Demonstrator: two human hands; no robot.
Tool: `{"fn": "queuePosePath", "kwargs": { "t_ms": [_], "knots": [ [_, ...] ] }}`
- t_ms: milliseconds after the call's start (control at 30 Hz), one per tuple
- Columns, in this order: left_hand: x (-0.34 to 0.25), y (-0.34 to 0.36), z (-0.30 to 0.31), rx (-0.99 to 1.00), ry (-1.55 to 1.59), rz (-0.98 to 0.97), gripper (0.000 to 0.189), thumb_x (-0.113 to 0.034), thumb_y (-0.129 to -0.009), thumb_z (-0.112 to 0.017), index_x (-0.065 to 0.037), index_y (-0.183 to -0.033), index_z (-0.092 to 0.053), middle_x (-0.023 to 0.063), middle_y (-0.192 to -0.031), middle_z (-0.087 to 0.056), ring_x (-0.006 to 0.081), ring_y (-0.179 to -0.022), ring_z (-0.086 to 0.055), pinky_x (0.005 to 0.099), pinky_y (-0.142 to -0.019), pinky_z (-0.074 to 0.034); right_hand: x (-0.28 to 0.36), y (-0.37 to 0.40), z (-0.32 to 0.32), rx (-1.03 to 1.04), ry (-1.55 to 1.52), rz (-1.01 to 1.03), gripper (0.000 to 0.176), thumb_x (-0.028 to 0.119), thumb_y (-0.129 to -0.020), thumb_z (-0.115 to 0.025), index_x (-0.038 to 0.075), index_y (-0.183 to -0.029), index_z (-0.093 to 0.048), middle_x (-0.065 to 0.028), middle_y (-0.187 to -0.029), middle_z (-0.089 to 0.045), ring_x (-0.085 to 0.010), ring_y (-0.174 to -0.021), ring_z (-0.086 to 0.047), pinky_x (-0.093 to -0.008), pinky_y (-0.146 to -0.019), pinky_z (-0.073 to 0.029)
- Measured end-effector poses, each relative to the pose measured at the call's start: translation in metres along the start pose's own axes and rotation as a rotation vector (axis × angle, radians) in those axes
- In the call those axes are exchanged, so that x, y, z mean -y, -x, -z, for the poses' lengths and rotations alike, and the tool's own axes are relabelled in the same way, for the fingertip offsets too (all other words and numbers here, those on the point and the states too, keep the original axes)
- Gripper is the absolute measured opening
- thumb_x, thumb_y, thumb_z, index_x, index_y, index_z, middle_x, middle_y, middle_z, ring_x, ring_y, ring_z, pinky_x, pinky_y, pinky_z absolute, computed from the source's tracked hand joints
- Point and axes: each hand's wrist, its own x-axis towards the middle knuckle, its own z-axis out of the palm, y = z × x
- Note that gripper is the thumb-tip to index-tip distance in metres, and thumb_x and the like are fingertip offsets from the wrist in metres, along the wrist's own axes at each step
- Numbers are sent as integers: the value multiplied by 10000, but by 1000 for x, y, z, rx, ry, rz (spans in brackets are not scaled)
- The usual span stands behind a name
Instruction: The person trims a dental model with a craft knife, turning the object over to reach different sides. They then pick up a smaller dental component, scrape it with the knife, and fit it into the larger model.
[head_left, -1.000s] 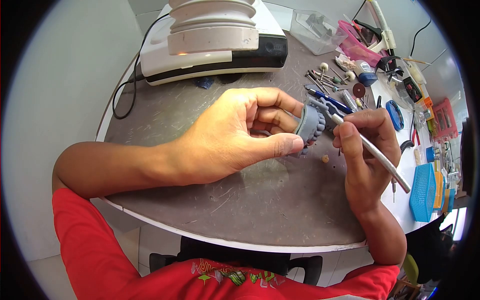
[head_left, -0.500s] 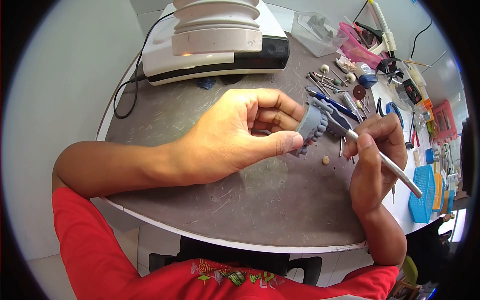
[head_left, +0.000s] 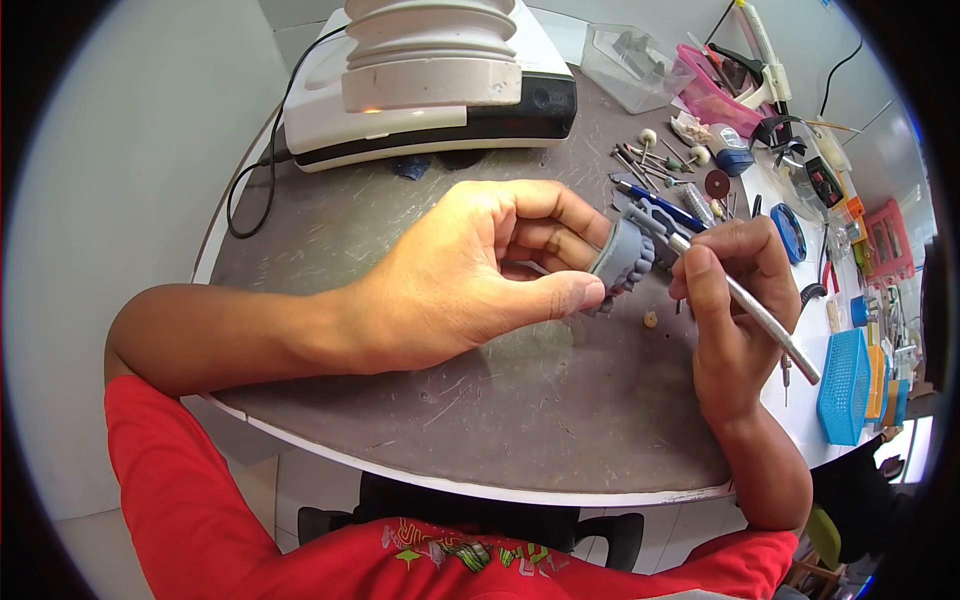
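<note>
A grey dental model [head_left: 626, 257] with a row of teeth along its right side sits between the thumb and fingers of my left hand [head_left: 470, 265], raised over the table. My right hand [head_left: 735, 290] pinches a slim silver metal hand tool [head_left: 755, 310] like a pen. Its handle slants down to the right, and its upper end points at the model's teeth. The working tip overlaps the grey model and the things behind it in this view. A small tan tooth-like piece [head_left: 650, 319] lies on the table below the model.
A white machine with a ribbed hose [head_left: 432, 80] stands at the back of the grey table [head_left: 540, 420]. Loose burs and polishing bits [head_left: 660, 160], a blue pen [head_left: 665, 205], a pink basket [head_left: 715, 100] and a clear container [head_left: 635, 70] crowd the back right. A blue basket [head_left: 845, 385] stands at right.
My right hand has shifted slightly left and up with the metal tool, bringing it closer to the model. My left hand and the model have barely moved.
</note>
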Motion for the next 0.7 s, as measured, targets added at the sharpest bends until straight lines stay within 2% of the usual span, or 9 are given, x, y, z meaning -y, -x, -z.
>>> {"fn": "queuePosePath", "kwargs": {
  "t_ms": [133,200,300,400,600,667,700],
  "knots": [
    [-1,1,1,-63,83,29,439,-75,-918,-683,31,-1293,-482,120,-1114,-680,152,-1055,-648,307,-951,-527,4,-1,1,-7,-8,-34,101,83,-938,-622,6,-918,-559,-26,-781,-590,-42,-647,-543,-184,-591,-428],
    [-2,1,1,-102,120,39,469,-84,-921,-680,19,-1323,-461,114,-1121,-680,150,-1059,-651,305,-943,-533,6,0,-1,-38,-70,-99,145,140,-965,-592,-5,-965,-579,-34,-792,-604,-53,-647,-554,-194,-594,-441],
    [-3,0,2,-154,240,93,532,-143,-932,-683,-52,-1378,-408,100,-1200,-660,154,-1107,-649,305,-942,-539,7,0,2,8,-76,-93,205,177,-988,-553,-17,-1046,-583,-48,-801,-613,-74,-666,-581,-202,-602,-453],
    [-5,0,3,-157,247,93,553,-160,-930,-691,-54,-1377,-382,114,-1216,-653,157,-1110,-649,302,-942,-535,7,0,-1,-5,-53,-29,251,203,-1005,-517,-25,-1089,-576,-58,-801,-618,-99,-711,-616,-207,-636,-471],
    [-7,1,0,-208,237,99,561,-173,-928,-700,-65,-1374,-376,136,-1209,-646,156,-1066,-656,275,-913,-528,2,4,0,94,-6,140,208,110,-971,-578,-32,-1122,-567,-108,-893,-645,-129,-805,-647,-249,-705,-498],
    [-8,1,2,-188,240,91,550,-175,-924,-707,-63,-1364,-397,127,-1188,-649,149,-1036,-656,267,-892,-532,-1,2,1,113,-66,178,172,62,-946,-615,-26,-1092,-593,-121,-927,-651,-141,-806,-643,-267,-706,-504],
    [-8,1,2,-166,243,85,539,-177,-920,-714,-60,-1355,-418,118,-1166,-651,142,-1006,-656,260,-871,-537,0,0,2,164,14,208,151,54,-927,-642,-19,-1057,-616,-117,-917,-650,-146,-798,-639,-267,-708,-504]
  ]
}}
